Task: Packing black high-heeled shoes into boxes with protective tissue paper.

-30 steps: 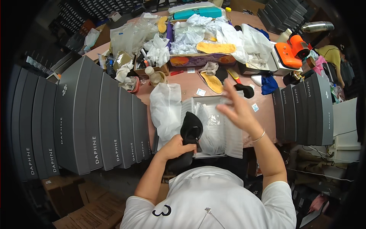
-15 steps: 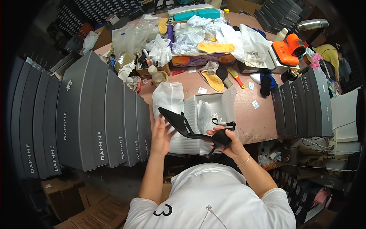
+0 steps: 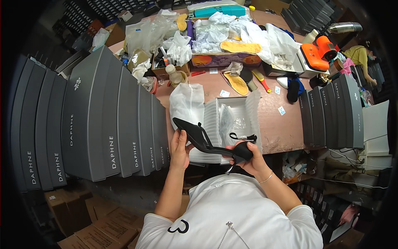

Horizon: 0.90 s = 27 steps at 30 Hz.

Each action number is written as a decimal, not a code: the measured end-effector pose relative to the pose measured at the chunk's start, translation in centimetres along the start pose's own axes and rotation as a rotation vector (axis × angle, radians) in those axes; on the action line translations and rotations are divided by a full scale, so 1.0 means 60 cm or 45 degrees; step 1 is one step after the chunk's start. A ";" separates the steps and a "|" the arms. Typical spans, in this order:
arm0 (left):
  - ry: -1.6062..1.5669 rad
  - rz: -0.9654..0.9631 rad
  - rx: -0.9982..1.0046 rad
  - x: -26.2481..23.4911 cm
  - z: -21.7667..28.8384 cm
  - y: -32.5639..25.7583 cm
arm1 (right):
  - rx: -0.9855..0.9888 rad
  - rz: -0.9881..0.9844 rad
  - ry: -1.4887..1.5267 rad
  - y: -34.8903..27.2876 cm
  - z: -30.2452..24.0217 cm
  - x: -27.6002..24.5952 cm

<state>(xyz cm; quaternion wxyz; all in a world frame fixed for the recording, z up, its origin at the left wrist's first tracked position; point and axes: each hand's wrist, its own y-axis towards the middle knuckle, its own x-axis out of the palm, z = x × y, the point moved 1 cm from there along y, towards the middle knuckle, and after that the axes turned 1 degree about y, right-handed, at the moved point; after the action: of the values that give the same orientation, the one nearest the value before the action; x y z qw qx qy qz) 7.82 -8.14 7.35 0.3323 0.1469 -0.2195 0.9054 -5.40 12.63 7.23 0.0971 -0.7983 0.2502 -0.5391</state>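
Note:
A black pointed-toe heeled shoe [image 3: 202, 140] with an ankle strap is held up between my two hands, its toe to the left. My left hand [image 3: 180, 150] is closed on the front part, below the pointed toe. Around the heel end, my right hand [image 3: 251, 159] has its fingers wrapped. Behind the shoe lies an open shoebox [image 3: 237, 101], lined with ribbed white foam sheet [image 3: 252, 114]. Inside it is something wrapped in pale tissue [image 3: 225, 120] and a small clear packet [image 3: 239, 123]. White tissue paper [image 3: 186, 101] spreads out at the box's left.
Dark grey shoeboxes stand in rows at the left [image 3: 93, 124] and right [image 3: 331, 112]. Farther back are a carton of crumpled paper [image 3: 226, 61], yellow insoles [image 3: 236, 83], a red-and-yellow-handled tool [image 3: 261, 81] and an orange device [image 3: 315, 56]. Another person [image 3: 358, 62] bends at far right.
My left hand's fingers have gone from loosely spread beside the toe to closed on the front of the shoe. The right hand keeps its hold, and the view has shifted slightly.

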 end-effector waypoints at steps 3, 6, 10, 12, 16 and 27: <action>-0.039 -0.103 0.036 -0.002 0.002 0.002 | -0.133 -0.096 -0.049 -0.009 -0.002 0.000; -0.148 -0.082 0.019 0.032 -0.010 -0.009 | -0.450 -0.049 -0.498 -0.011 -0.002 0.015; -0.361 0.066 -0.250 0.080 -0.058 -0.039 | -0.909 -0.290 -2.008 -0.031 0.011 0.083; -0.495 -0.103 -0.566 0.030 -0.096 0.004 | -1.074 -0.359 -1.841 -0.026 0.037 0.077; -0.789 -0.301 -0.850 0.006 -0.092 0.027 | -1.225 -0.158 -2.244 -0.023 0.014 0.078; -0.644 -0.533 -0.781 0.027 -0.071 0.016 | -1.106 -0.267 -2.038 -0.013 0.009 0.076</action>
<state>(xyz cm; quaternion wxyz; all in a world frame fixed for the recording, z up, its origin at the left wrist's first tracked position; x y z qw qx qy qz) 5.49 -5.82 4.04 0.4725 0.2994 -0.5178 0.6473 -3.35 10.95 11.02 -0.1167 -0.9185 0.2154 0.3103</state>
